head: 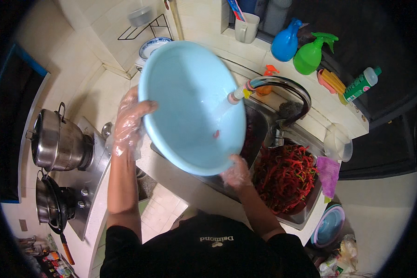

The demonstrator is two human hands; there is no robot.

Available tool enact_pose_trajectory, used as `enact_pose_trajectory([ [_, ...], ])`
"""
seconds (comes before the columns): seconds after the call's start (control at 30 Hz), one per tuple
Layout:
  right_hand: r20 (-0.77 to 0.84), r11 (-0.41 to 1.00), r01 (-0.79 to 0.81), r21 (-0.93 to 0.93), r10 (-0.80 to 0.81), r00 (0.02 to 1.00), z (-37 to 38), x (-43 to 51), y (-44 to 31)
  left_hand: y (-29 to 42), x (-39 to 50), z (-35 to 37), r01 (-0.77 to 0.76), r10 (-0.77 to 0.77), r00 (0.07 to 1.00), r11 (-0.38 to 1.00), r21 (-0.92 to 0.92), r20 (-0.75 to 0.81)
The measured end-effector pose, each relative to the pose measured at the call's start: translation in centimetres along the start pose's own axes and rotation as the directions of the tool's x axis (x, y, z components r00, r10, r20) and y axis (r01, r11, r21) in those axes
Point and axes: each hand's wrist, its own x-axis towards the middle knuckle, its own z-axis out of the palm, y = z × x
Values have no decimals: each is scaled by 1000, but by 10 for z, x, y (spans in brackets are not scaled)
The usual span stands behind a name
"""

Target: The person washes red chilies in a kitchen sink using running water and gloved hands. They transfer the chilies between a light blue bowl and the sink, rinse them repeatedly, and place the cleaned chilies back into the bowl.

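Both hands wear clear plastic gloves and hold a large light-blue plastic basin (pixel 184 114) by its rim, tilted over the sink. My left hand (pixel 128 121) grips the left side, thumb over the edge. At the lower right of the rim is my right hand (pixel 237 172), its fingers mostly hidden beneath the basin. The faucet's hose nozzle (pixel 237 95) points into the basin, and what looks like water runs onto its inner wall. One small red piece (pixel 216 133) clings inside. Red chili peppers (pixel 286 177), some with green stems, fill the right sink bowl (pixel 299 222).
The curved metal faucet (pixel 299 90) arches right of the basin. A green spray bottle (pixel 309 57), a blue one (pixel 285 41) and a mug (pixel 246 29) line the ledge. A purple cloth (pixel 328 175) hangs beside the sink. Leftward, a steel pot (pixel 59 139) sits on the gas stove (pixel 90 177).
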Motion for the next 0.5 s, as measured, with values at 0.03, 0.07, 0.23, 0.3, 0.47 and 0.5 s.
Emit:
enact_pose_trajectory([
  [0.03, 30, 990, -45, 131, 41, 999, 19, -11, -10, 11, -1, 17, -25, 19, 997, 998, 64, 80],
  [0.07, 68, 960, -99, 262, 84, 994, 40, -22, -21, 21, -1, 32, -54, 33, 987, 990, 130, 157],
  [0.23, 56, 865, -495, 85, 492, 869, 87, -47, -80, 35, -3, 112, -213, -88, 902, 759, 615, 422],
  [0.3, 167, 898, -420, 132, 398, 902, 74, -33, -43, 18, -2, 140, -322, -78, 827, 746, 582, 557],
  [0.47, 166, 828, -485, 282, 456, 874, 94, -29, -47, 6, -8, 163, -496, 16, 777, 632, 595, 630],
  [0.5, 173, 814, -503, 291, 473, 864, 99, -29, -49, 8, -10, 159, -498, 32, 785, 628, 599, 619],
])
